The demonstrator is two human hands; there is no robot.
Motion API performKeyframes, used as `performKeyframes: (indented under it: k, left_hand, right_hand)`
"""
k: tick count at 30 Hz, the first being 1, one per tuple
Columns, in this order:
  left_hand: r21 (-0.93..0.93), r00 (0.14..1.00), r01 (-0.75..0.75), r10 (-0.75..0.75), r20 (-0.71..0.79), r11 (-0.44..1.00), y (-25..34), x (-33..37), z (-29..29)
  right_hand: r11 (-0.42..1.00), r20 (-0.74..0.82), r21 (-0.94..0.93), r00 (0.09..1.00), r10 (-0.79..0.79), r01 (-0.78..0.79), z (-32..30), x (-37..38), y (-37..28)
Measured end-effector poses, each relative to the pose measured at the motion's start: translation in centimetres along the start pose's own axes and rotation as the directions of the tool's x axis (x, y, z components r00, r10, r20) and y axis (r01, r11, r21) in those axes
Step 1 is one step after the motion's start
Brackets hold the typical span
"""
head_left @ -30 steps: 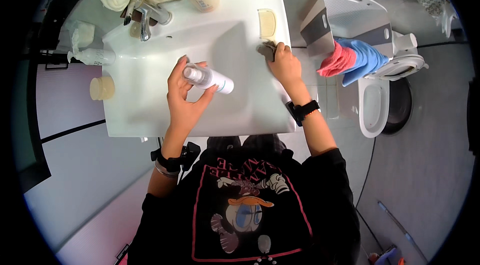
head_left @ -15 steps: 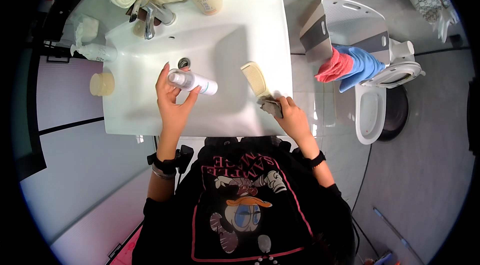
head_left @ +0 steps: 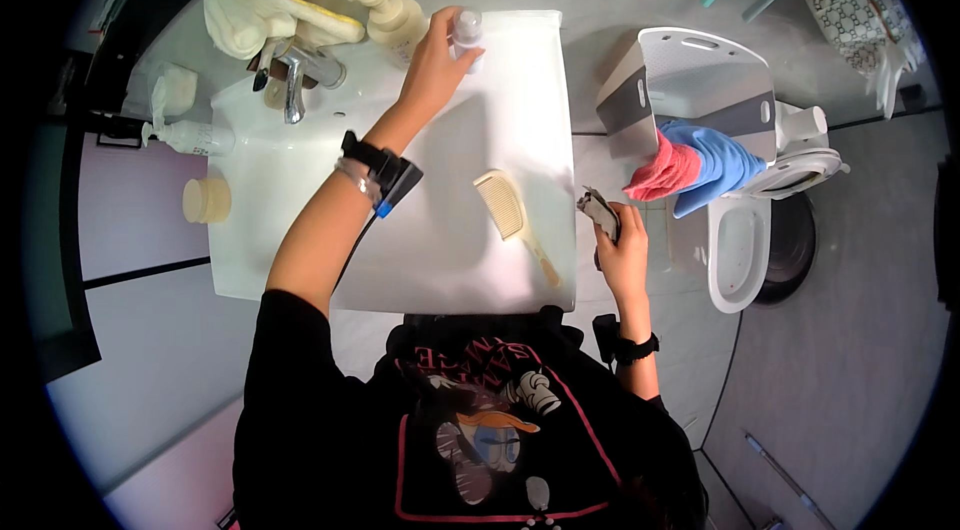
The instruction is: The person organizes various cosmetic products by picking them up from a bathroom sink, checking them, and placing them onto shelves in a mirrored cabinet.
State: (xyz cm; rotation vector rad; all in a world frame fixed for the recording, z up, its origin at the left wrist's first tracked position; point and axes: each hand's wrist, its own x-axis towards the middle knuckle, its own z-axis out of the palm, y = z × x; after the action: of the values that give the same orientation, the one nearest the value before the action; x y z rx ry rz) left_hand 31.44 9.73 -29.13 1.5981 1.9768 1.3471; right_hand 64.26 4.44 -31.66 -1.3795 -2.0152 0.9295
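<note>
My left hand [head_left: 437, 58] reaches to the far edge of the white sink [head_left: 300, 230] and grips a small clear bottle [head_left: 467, 33], standing it upright near the back right corner. My right hand [head_left: 624, 248] is off the sink's right side, closed around a small dark clipper-like tool [head_left: 598, 212]. A cream comb [head_left: 512, 220] lies on the sink's right part, teeth end toward the back, between my two hands and touching neither.
A tap [head_left: 293, 80], a cream pump bottle [head_left: 392, 22], a cloth [head_left: 262, 15], a white spray bottle [head_left: 190, 137] and a round beige jar [head_left: 206, 200] ring the sink's back and left. A toilet [head_left: 745, 230] with red and blue cloths [head_left: 690, 165] stands at right.
My left hand carried the bottle from the sink's middle to the back right corner. My right hand left the comb on the sink and drew right with the dark tool.
</note>
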Motion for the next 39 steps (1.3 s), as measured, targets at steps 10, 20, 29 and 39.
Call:
performKeyframes:
  k: [10, 20, 29, 39]
  left_hand:
    - [0.143, 0.999, 0.050, -0.052, 0.015, 0.988, -4.9, 3.5, 2.1]
    - [0.340, 0.977, -0.155, 0.195, -0.085, 0.927, -4.5, 1.5, 0.9]
    - [-0.148, 0.904, -0.134, 0.182, 0.386, 0.980, 6.0, -9.7, -1.4]
    - [-0.187, 0.879, 0.067, 0.030, 0.476, 0.980, 9.9, -16.3, -4.9]
  right_hand:
    - [0.997, -0.028, -0.044, 0.998, 0.063, -0.064, -0.8, 1.1, 1.5]
    - [0.999, -0.113, -0.027, 0.993, 0.020, -0.023, -1.1, 0.8, 1.0]
    - [0.940, 0.065, 0.340, 0.997, -0.033, 0.009, -2.0, -0.8, 0.8]
    - [0.911, 0.277, 0.413, 0.953, -0.121, -0.004, 0.2, -1.1, -8.1]
